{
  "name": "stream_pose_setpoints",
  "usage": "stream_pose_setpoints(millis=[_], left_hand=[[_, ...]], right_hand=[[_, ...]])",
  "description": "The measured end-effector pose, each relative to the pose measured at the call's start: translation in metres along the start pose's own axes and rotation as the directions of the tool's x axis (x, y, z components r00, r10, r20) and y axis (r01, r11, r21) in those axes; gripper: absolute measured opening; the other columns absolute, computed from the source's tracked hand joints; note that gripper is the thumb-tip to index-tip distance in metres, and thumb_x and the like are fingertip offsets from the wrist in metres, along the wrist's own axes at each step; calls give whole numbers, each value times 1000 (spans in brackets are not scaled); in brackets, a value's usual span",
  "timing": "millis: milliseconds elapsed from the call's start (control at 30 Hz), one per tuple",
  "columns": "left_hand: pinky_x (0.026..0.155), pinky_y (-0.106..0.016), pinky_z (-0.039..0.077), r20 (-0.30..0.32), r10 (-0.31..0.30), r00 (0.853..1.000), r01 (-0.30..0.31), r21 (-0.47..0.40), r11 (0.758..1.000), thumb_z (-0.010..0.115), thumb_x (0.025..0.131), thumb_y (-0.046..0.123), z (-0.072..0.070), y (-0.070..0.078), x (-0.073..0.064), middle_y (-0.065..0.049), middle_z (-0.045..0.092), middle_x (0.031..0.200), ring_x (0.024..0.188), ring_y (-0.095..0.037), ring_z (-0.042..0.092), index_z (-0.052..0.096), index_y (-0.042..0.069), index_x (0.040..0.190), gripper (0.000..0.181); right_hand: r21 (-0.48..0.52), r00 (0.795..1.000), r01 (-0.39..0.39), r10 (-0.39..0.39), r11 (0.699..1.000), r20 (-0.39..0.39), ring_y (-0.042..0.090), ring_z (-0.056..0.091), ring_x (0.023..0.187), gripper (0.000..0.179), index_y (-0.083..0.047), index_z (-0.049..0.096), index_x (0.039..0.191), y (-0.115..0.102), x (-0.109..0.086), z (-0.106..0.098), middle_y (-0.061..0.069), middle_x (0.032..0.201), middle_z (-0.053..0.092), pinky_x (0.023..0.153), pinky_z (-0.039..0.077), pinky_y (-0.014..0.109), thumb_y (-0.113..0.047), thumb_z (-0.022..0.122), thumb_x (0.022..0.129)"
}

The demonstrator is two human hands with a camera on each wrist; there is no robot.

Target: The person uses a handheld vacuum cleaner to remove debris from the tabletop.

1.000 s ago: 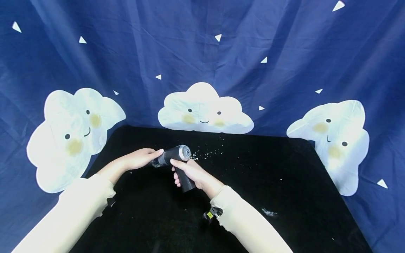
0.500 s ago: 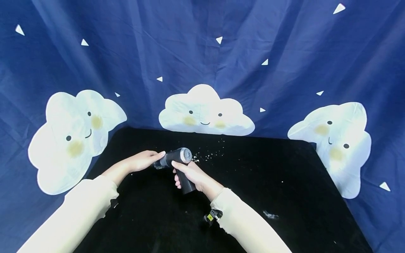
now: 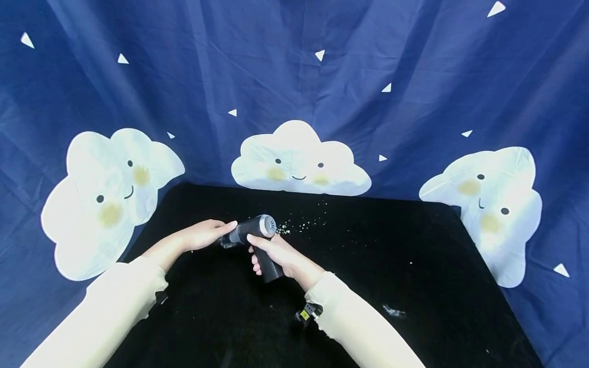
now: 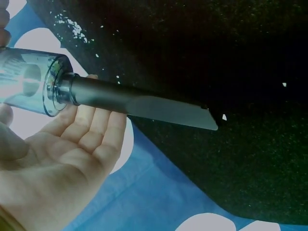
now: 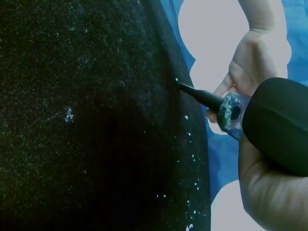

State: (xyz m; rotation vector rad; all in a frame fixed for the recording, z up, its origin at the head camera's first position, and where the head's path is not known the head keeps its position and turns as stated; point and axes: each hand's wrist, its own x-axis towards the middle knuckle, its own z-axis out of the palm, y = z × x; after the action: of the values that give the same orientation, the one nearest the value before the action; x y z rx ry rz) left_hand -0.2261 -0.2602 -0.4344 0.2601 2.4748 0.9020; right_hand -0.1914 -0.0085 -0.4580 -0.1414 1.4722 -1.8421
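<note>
A black handheld vacuum cleaner (image 3: 250,230) with a silver vented rear end points left over the black table. My right hand (image 3: 281,251) grips its handle. At the front my left hand (image 3: 202,235) holds it, thumb on top. The left wrist view shows the clear dust cup (image 4: 29,82) and the dark crevice nozzle (image 4: 144,106), with my left fingers (image 4: 98,127) behind and below them. Close by the slanted nozzle tip lies a white crumb (image 4: 224,117). Bits show inside the cup (image 5: 231,113) in the right wrist view.
White crumbs (image 3: 301,225) are scattered on the black table (image 3: 368,255) to the right of the vacuum. A whitish smear (image 3: 393,311) lies farther right. A blue curtain (image 3: 276,66) with white clouds hangs behind the table's far edge.
The vacuum and both hands have shifted only slightly, a little left over the last half second. The hold of each hand looks the same, and the crumbs on the right stay put.
</note>
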Motion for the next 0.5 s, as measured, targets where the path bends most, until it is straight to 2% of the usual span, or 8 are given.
stream_pose_setpoints(millis=[333,500], left_hand=[[85,-42,44,26,-13,1000,13,-16,1000,34,103,62,-2,-1,-11,-6,62,99,97,-28,58,68,6,113,67],[86,-43,45,4,1,1000,-1,5,1000,34,102,64,-4,4,-5,-7,63,100,99,-31,58,69,6,114,68]], right_hand=[[-10,999,-27,28,1000,32,16,57,55,41,-3,59,100,-1,-1,4,7,70,59,55,52,28,-43,64,96],[-20,1000,-7,7,1000,16,15,58,55,45,1,57,104,-6,-3,0,7,69,59,55,53,28,-42,63,97]])
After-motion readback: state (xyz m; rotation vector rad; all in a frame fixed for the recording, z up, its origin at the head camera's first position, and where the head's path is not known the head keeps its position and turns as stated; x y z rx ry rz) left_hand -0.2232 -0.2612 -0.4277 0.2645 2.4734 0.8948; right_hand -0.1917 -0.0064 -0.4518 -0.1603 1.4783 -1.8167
